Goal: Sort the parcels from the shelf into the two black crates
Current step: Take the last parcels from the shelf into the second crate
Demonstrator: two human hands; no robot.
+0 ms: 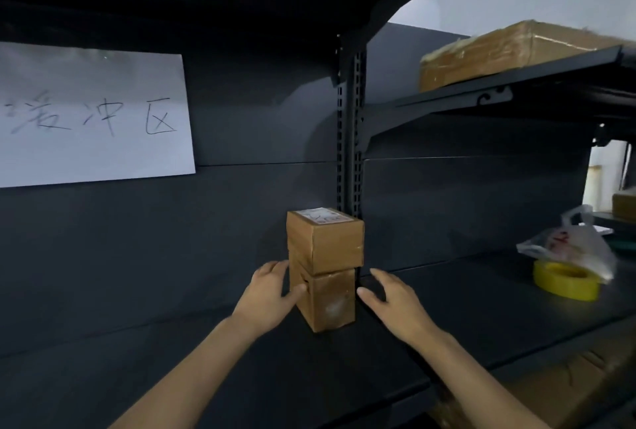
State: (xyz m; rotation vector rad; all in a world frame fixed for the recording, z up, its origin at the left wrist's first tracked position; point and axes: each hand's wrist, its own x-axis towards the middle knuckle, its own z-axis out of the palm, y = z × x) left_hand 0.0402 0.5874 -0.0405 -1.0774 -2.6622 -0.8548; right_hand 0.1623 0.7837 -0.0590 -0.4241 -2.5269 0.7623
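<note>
Head view. My left hand (272, 294) and right hand (392, 298) reached over the dark shelf (447, 291) toward a stack of two small cardboard parcels. The lower parcel (328, 301) stood on the shelf board close to the back panel. The upper parcel (325, 244) sat on top of it, turned slightly so that its edges overhung, and carried a pale label on its top face.

My left hand lay at 9 o'clock of the stack with relaxed, straight fingers. Its thumb touched the near face of the lower parcel, and its fingertips sat beside the seam between the two parcels. My right hand was at 3 o'clock of the lower parcel, fingers spread and holding nothing. Its thumb tip was just beside the parcel's right edge; I could not tell whether it touched.

A slotted upright post (351, 126) rose at 12 o'clock behind the stack. A white paper sign (93, 115) with handwritten characters hung on the back panel at 10 o'clock. At 3 o'clock, well apart from the stack, a yellow tape roll (566, 282) lay on the shelf with a crumpled plastic bag (568, 243) against it. A large taped parcel (499, 53) rested on the higher shelf at 2 o'clock.
</note>
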